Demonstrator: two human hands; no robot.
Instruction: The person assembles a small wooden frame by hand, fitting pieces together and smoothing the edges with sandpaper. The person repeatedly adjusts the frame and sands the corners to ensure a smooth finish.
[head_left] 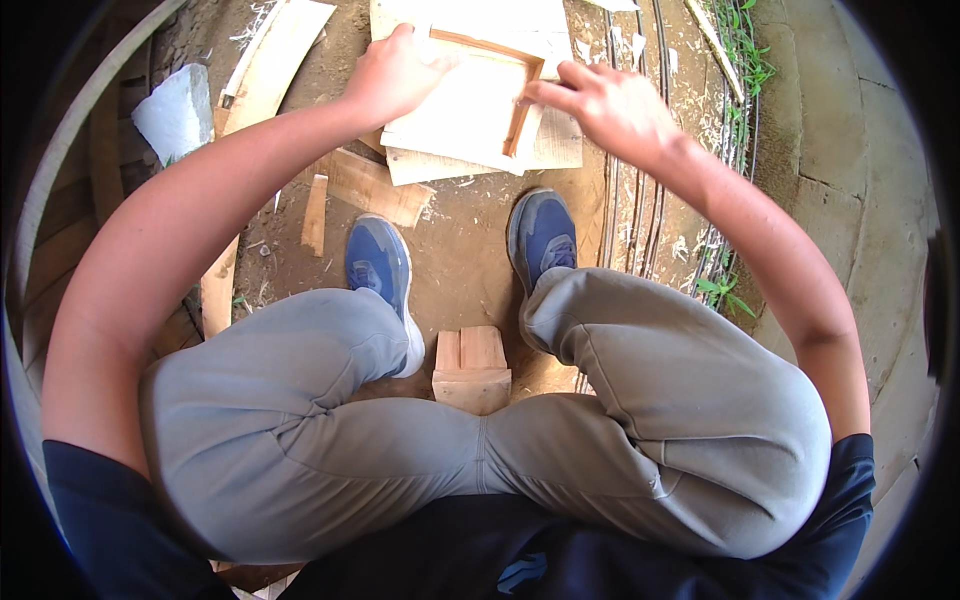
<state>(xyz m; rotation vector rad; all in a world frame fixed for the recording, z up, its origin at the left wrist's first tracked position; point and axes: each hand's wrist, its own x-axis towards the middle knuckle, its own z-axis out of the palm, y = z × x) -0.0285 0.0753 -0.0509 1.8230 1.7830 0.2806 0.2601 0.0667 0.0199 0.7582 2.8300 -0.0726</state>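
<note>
A shallow wooden frame (524,112) lies on pale boards (548,150) on the ground beyond my feet; its far and right sides show in shade. My right hand (612,105) is closed at the frame's right side, thumb and forefinger pinching its edge. At the left side is my left hand (395,78), with its thumb reaching inward over bright wood and its other fingers bent around the outer edge. Strong glare washes out the frame's left and near sides, so the exact contact there is hard to see.
Between my shoes stands a small wooden block (472,365). Wood offcuts (375,187) and a long plank (270,70) lie left, near a grey stone (176,112). Thin dark rods (640,195) run along the right, beside weeds (722,290) and paving (830,200).
</note>
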